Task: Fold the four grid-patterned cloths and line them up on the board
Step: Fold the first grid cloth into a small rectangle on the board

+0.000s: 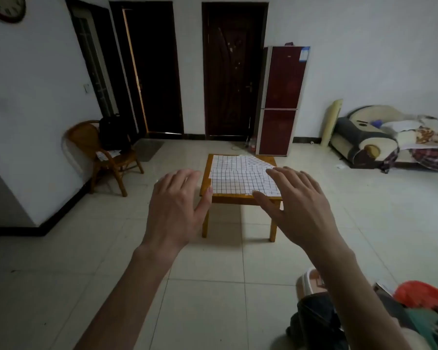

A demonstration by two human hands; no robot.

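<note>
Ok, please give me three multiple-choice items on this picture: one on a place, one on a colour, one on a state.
1. Where do the white grid-patterned cloths lie?
A. on the small wooden table
B. on the floor
C. on the sofa

2. What colour is the tall fridge?
A. white
B. dark red
C. green

3. How are the left hand and right hand?
A. gripping a cloth
B. clenched fists
C. open, holding nothing

Answers:
1 A, the cloths cover the tabletop.
2 B, its doors are dark red.
3 C, the fingers are spread and straight.
</note>
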